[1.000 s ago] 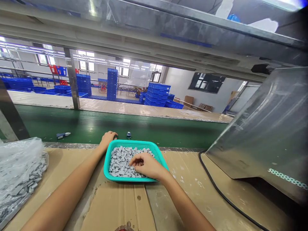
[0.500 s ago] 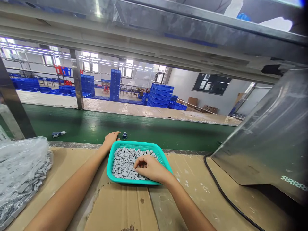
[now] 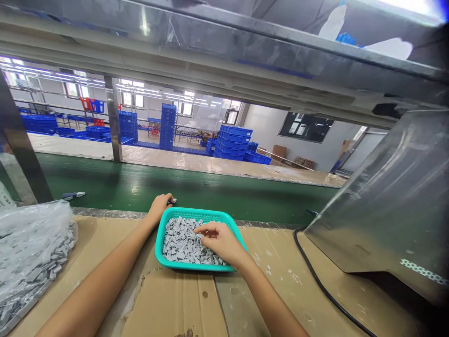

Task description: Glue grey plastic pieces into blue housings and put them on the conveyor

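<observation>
A teal basket (image 3: 159,243) full of small grey plastic pieces (image 3: 182,238) sits on the cardboard-covered bench. Over the right part of the pieces is my right hand (image 3: 218,239), its fingers bent and apart, with nothing seen between them. My left hand (image 3: 162,206) reaches past the basket's back left corner to the green belt (image 3: 206,192). Its fingers are closed on a small dark and white part (image 3: 171,201), mostly hidden by them. Farther left on the belt lies another dark part with a light tip (image 3: 73,195).
A clear bag of grey pieces (image 3: 35,262) lies at the left. At the right stand a metal housing (image 3: 382,206) and a black cable (image 3: 319,281). A metal shelf (image 3: 210,42) hangs overhead. Blue crates (image 3: 233,142) are stacked beyond the belt.
The parts on the belt have shifted left. My left fingers have closed on the nearer one. My right hand has lifted slightly, with its fingers more stretched out.
</observation>
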`<state>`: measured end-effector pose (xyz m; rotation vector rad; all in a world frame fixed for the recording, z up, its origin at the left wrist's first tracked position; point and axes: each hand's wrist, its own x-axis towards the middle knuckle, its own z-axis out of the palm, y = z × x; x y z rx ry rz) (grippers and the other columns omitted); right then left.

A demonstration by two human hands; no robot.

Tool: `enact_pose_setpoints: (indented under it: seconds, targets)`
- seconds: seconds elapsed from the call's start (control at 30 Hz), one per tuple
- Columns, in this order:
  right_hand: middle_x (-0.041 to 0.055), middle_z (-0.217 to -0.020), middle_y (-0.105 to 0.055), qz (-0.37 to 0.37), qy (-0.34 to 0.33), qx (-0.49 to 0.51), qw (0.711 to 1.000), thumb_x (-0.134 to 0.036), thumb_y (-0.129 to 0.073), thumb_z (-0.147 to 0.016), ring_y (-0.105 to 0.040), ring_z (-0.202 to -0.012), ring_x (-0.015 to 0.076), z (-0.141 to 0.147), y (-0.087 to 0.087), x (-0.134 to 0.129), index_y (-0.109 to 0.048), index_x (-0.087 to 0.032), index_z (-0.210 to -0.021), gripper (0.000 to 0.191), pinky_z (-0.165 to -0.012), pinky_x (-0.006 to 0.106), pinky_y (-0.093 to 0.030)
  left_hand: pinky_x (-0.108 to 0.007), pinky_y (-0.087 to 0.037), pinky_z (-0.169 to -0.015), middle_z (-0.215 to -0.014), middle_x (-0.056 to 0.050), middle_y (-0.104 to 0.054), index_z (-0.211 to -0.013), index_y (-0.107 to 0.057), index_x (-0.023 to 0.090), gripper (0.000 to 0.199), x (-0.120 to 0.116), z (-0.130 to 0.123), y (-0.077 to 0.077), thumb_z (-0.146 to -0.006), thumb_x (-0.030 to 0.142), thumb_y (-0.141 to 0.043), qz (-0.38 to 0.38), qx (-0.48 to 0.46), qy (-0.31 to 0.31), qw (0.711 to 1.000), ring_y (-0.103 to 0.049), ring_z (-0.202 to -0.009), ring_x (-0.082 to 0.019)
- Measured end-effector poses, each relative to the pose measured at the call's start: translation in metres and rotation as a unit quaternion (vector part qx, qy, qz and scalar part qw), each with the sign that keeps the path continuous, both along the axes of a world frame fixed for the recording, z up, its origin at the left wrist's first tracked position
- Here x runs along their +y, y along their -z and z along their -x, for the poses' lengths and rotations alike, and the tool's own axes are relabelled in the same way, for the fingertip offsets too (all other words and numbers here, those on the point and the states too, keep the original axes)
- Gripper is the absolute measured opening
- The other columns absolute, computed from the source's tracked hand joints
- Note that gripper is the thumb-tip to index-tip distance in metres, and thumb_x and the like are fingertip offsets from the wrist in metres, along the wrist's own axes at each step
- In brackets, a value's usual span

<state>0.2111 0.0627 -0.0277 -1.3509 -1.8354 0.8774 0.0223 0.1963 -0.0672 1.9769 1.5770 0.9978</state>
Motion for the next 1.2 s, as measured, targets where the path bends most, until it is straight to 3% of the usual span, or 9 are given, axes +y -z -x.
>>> enact_pose_setpoints:
  seconds: [0.17,0.3,0.4,0.47,0.6,0.9,1.0,1.1,1.2]
  targets:
    - [0.0018,-0.064,-0.062,0.026,0.039,0.073,0.996,-0.009,-0.044,-0.060,-0.058,-0.056,0.0119,-0.002,-0.001,0.000,-0.060,-0.014,-0.081,0.027,-0.055,0.024,-0.047,-0.032,-0.047,-0.074,-0.079,-0.006,-0.059,-0.089,-0.047,0.014,0.014,-0.020,0.024,-0.027,-0.076,0.016,-0.045,0.049,-0.188,-0.057,0.979,-0.058,-0.079,-0.016]
    - [-0.0008,-0.055,-0.060,0.043,0.054,0.124,0.990,-0.009,-0.048,-0.057,-0.060,-0.055,0.0132,-0.002,0.000,0.003,-0.057,-0.014,-0.081,0.026,-0.058,0.025,-0.047,-0.020,-0.050,-0.068,-0.080,-0.007,-0.059,-0.089,-0.047,0.010,0.018,-0.072,0.043,-0.057,-0.084,0.018,-0.032,0.102,-0.343,-0.024,0.934,-0.060,-0.075,-0.010]
    - [-0.0010,-0.053,-0.059,0.054,0.058,0.144,0.986,-0.009,-0.051,-0.056,-0.060,-0.054,0.0131,-0.001,-0.002,0.005,-0.058,-0.013,-0.078,0.023,-0.059,0.026,-0.047,-0.015,-0.050,-0.062,-0.083,-0.007,-0.058,-0.088,-0.053,0.010,0.016,-0.132,0.040,-0.071,-0.080,0.019,-0.043,0.253,-0.573,0.068,0.776,-0.060,-0.075,-0.010]
    - [-0.0012,-0.053,-0.059,0.056,0.063,0.150,0.985,-0.009,-0.052,-0.057,-0.059,-0.053,0.0120,0.002,-0.005,0.003,-0.058,-0.013,-0.077,0.021,-0.061,0.026,-0.047,-0.017,-0.050,-0.060,-0.084,-0.006,-0.058,-0.091,-0.056,0.012,0.021,-0.168,0.032,-0.075,-0.073,0.022,-0.054,0.328,-0.572,0.114,0.743,-0.060,-0.074,-0.012]
    - [-0.0027,-0.058,-0.058,0.054,0.068,0.164,0.983,-0.014,-0.056,-0.059,-0.057,-0.050,0.0098,0.013,-0.020,-0.019,-0.059,-0.014,-0.078,0.019,-0.058,0.025,-0.046,-0.020,-0.045,-0.058,-0.086,-0.002,-0.056,-0.083,-0.055,0.017,0.022,-0.201,0.020,-0.074,-0.063,0.019,-0.062,0.352,-0.484,0.194,0.777,-0.056,-0.071,-0.010]
    - [0.0003,-0.061,-0.059,0.041,-0.012,0.226,0.973,-0.019,-0.061,-0.066,-0.058,-0.053,0.0110,0.057,-0.041,-0.094,-0.058,-0.016,-0.068,0.004,-0.055,0.025,-0.050,-0.018,-0.032,-0.051,-0.063,0.001,-0.055,-0.076,-0.052,0.015,0.016,-0.206,0.017,-0.064,-0.070,0.029,-0.056,0.254,-0.372,0.258,0.855,-0.042,-0.054,-0.006]
    - [0.0040,-0.075,-0.058,-0.119,-0.005,0.104,0.987,-0.014,-0.056,-0.070,-0.058,-0.064,0.0133,0.060,-0.045,-0.107,-0.061,-0.017,-0.070,0.006,-0.056,0.026,-0.051,-0.017,-0.030,-0.048,-0.057,0.002,-0.051,-0.067,-0.051,0.013,0.017,-0.211,0.019,-0.067,-0.068,0.028,-0.060,0.308,-0.402,0.253,0.824,-0.040,-0.051,-0.004]
    - [0.0057,-0.076,-0.059,-0.293,-0.019,-0.047,0.955,-0.007,-0.050,-0.073,-0.057,-0.074,0.0148,0.056,-0.048,-0.118,-0.062,-0.016,-0.075,0.015,-0.064,0.027,-0.050,-0.016,-0.027,-0.047,-0.055,0.004,-0.046,-0.067,-0.051,0.012,0.019,-0.213,0.022,-0.068,-0.065,0.026,-0.064,0.389,-0.450,0.275,0.756,-0.038,-0.049,-0.002]
    - [0.0061,-0.077,-0.059,-0.351,-0.051,-0.096,0.930,-0.003,-0.049,-0.073,-0.057,-0.073,0.0135,0.051,-0.050,-0.127,-0.062,-0.014,-0.077,0.018,-0.064,0.025,-0.049,-0.015,-0.026,-0.047,-0.056,0.004,-0.046,-0.066,-0.052,0.011,0.019,-0.216,0.022,-0.067,-0.063,0.025,-0.066,0.410,-0.442,0.294,0.742,-0.038,-0.049,-0.002]
